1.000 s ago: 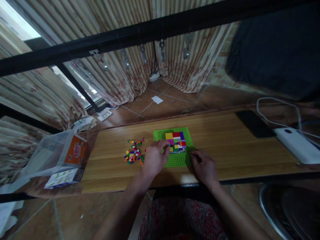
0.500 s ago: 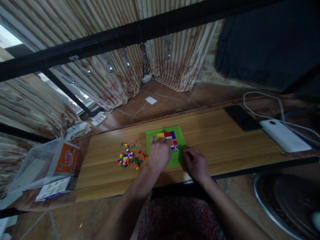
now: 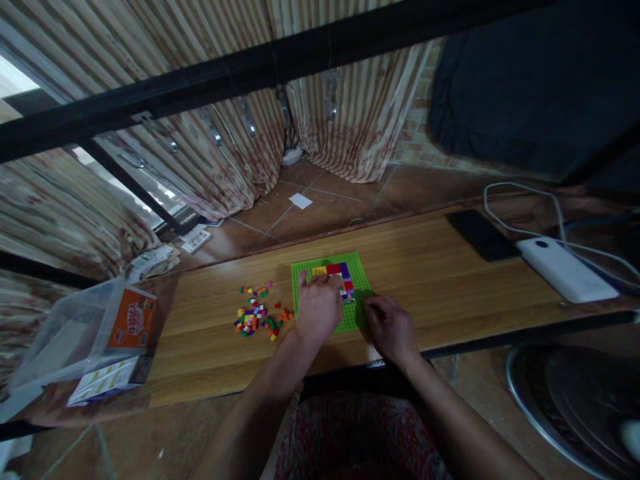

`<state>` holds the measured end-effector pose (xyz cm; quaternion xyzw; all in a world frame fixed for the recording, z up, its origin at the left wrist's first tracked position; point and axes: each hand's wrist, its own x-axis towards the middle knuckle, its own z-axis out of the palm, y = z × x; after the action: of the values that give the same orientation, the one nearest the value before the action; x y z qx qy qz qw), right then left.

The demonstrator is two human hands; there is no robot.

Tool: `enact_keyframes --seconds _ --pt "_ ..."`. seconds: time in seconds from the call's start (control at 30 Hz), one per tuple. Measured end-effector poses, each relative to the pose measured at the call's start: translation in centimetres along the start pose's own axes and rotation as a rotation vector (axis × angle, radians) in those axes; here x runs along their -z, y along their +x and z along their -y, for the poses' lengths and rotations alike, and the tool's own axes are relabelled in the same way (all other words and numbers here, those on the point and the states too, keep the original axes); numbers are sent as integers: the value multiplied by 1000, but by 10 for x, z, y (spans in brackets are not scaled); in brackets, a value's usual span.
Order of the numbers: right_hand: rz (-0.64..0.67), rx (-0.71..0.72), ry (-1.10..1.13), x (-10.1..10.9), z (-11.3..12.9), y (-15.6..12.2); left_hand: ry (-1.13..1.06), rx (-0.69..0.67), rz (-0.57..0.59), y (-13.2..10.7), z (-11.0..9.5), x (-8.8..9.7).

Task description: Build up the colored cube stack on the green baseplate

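A green baseplate (image 3: 357, 267) lies on the wooden table (image 3: 440, 287), with a patch of yellow, red, purple and white small bricks (image 3: 336, 271) built on it. My left hand (image 3: 318, 308) rests on the plate, fingers curled and pressed down onto the built bricks, covering their left part. What its fingertips hold, if anything, is hidden. My right hand (image 3: 390, 328) lies closed at the plate's near right corner, touching its edge. A loose heap of small coloured bricks (image 3: 256, 315) lies on the table left of the plate.
A clear plastic box (image 3: 75, 330) with an orange label and a leaflet sits at the table's left end. A black phone (image 3: 481, 235), a white power bank (image 3: 565, 268) and a white cable lie at the right. A black bar crosses overhead. Curtains hang behind.
My left hand has slid forward from the plate's left edge onto the built bricks. The view has shifted slightly. The right hand keeps its place at the plate's corner.
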<state>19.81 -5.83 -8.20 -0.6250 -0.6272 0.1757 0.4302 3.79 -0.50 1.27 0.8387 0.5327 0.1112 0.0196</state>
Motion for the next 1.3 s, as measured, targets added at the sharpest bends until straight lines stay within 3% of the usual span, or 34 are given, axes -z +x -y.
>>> enact_keyframes --seconds 0.47,0.93,1.3 --pt "2 -3 15 0 2 0 97 -57 68 4 -9 8" --pt "19 -14 18 0 1 0 19 29 -69 -5 -2 -13" --pt "21 -15 14 1 3 1 18 82 -122 -26 -2 -3"
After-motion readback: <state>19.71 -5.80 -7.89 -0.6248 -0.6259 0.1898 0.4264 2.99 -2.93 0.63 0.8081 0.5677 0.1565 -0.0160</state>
